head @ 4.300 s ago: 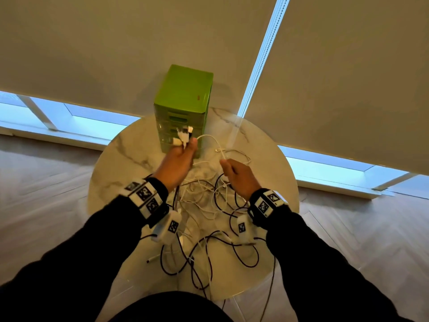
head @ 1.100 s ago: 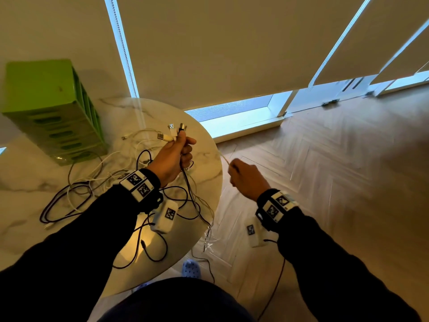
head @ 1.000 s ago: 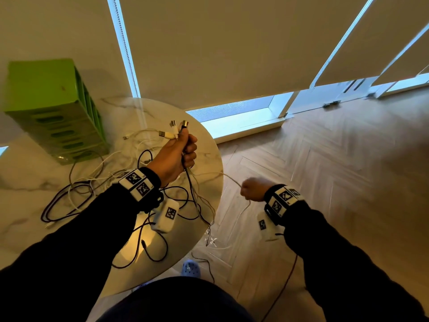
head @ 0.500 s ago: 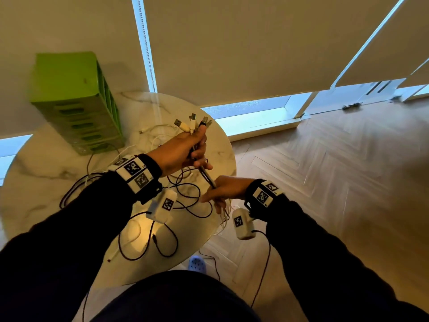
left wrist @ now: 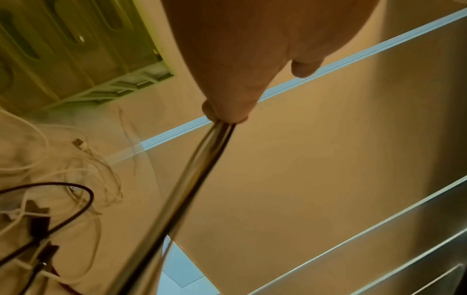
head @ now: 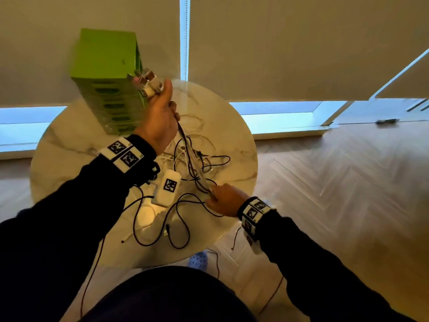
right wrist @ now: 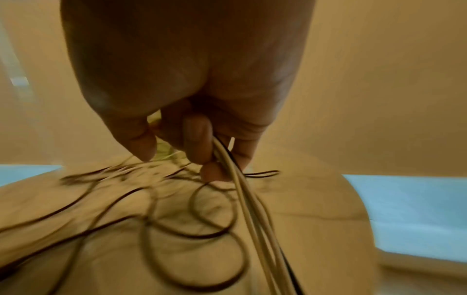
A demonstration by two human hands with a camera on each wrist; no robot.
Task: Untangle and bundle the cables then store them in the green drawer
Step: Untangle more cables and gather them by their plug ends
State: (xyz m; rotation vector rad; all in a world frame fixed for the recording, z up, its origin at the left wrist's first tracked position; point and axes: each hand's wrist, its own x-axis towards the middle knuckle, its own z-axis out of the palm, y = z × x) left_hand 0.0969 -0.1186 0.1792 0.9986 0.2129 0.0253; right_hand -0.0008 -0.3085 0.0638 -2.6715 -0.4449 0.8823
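Observation:
My left hand [head: 160, 115] is raised in front of the green drawer unit [head: 109, 73] and grips several cables just below their plugs [head: 146, 82], which stick out above my fist. The gathered cables [head: 189, 154] run taut down to my right hand [head: 220, 199], which grips them near the table's right front edge. In the left wrist view the cable bunch [left wrist: 192, 175] leaves my fist [left wrist: 227, 111] as one straight strand. In the right wrist view my fingers [right wrist: 197, 139] curl round white and black cables [right wrist: 252, 219]. Loose black and white cable loops [head: 178, 219] lie on the round marble table [head: 69, 159].
The drawer unit stands at the table's back left, its drawers closed. Roller blinds hang behind the table with lit window strips below. Wooden herringbone floor [head: 336, 182] spreads to the right. A blue slipper [head: 197, 259] shows under the table's front edge.
My left hand has lifted the plug ends higher, in front of the drawer unit. My right hand has slid down the gathered cables toward the table's edge, pulling them straight. The view has swung left.

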